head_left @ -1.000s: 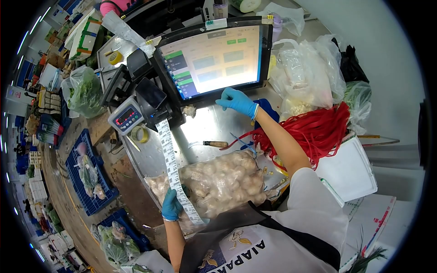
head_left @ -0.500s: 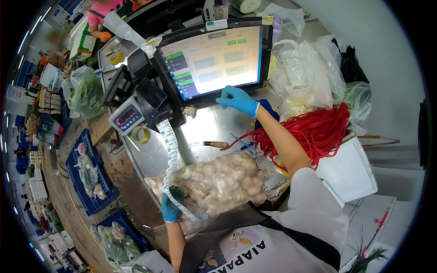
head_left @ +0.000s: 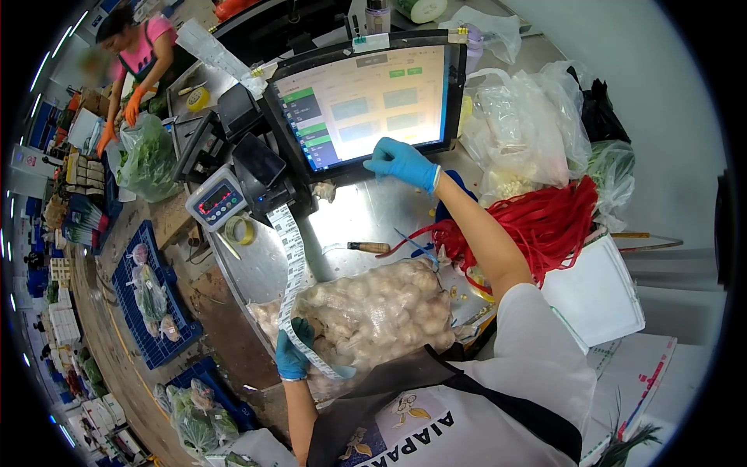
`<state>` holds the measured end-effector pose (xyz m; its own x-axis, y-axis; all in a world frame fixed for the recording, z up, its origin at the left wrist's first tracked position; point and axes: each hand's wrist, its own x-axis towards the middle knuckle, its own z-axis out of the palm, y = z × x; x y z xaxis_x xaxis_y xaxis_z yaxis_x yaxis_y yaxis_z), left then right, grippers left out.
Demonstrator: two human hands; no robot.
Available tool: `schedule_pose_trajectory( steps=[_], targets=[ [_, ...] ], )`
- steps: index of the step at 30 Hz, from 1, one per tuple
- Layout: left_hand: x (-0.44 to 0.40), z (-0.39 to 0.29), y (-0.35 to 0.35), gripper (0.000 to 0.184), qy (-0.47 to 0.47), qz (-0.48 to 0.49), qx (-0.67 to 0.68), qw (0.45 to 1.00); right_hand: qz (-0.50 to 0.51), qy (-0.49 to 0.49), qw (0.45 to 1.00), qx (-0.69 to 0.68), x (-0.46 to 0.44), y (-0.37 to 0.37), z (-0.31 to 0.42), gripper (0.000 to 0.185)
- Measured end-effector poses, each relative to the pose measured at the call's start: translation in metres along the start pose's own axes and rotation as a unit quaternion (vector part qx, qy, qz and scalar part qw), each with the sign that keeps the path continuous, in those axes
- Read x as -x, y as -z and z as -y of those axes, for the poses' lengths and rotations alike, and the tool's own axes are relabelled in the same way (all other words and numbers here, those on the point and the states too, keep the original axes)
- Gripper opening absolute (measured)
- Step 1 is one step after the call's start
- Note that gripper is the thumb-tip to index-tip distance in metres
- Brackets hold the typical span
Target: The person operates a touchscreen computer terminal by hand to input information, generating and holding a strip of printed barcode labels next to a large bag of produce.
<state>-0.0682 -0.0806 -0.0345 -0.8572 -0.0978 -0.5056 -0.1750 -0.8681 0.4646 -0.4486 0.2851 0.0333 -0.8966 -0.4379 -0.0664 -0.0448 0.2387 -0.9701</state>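
Okay, I've got my left hand (head_left: 295, 355) closed on the label strip (head_left: 294, 265) from the printer (head_left: 268, 193), probably to control it over the clear bag (head_left: 381, 311) on the bench (head_left: 350, 216); right hand (head_left: 404, 165) sits curled near the screen (head_left: 354, 105), contact unclear.

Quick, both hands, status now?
Left blue-gloved hand: holding the long white paper label strip.
Right blue-gloved hand: curled, nothing visibly held; open or closed unclear.

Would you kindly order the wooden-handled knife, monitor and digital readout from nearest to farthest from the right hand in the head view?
1. Monitor: just beyond the right hand.
2. Wooden-handled knife: toward the person's body.
3. Digital readout: off to the left.
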Motion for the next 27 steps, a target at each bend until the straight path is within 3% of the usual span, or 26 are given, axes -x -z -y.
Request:
schedule_pose_trajectory(
  steps=[9,23,27],
  targets=[
    [-0.001,-0.001,0.008,0.043,0.015,-0.022,-0.014,1.000,-0.043,0.055,0.993,0.095,-0.054,0.019,0.028,0.041],
    [0.000,-0.002,-0.003,0.044,0.014,-0.040,-0.036,0.998,-0.013,0.042,0.996,0.082,-0.052,-0.001,0.030,0.043],
    [0.002,-0.001,-0.005,0.044,0.006,-0.033,-0.044,0.998,-0.066,0.071,0.992,0.079,-0.079,-0.001,0.026,0.044]
  ],
)
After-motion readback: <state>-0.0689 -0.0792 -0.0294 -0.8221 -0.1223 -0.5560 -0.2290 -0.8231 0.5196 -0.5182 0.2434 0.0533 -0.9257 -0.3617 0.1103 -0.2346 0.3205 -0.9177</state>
